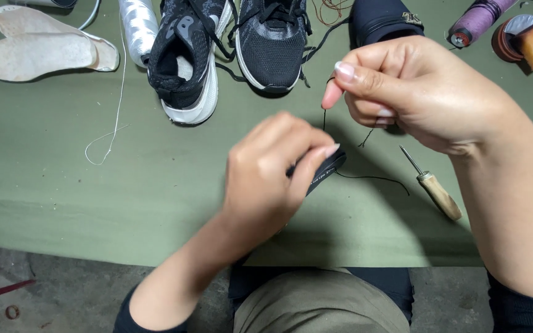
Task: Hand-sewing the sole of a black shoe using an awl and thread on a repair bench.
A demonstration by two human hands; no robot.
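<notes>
Olive-green cloth surface (63, 203) carries two black knit sneakers (229, 49). Left hand (266, 179) grips a black strap piece (327, 169); right hand (414, 92) pinches black thread (371, 178) taut, stitching seemingly midway; wooden-handled awl (436, 191) lies unused.

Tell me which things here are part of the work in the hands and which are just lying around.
In hand:
left hand on black strap piece
right hand pinching black thread

Lying about:
awl
black sneakers
insoles
white thread
purple spool
</notes>
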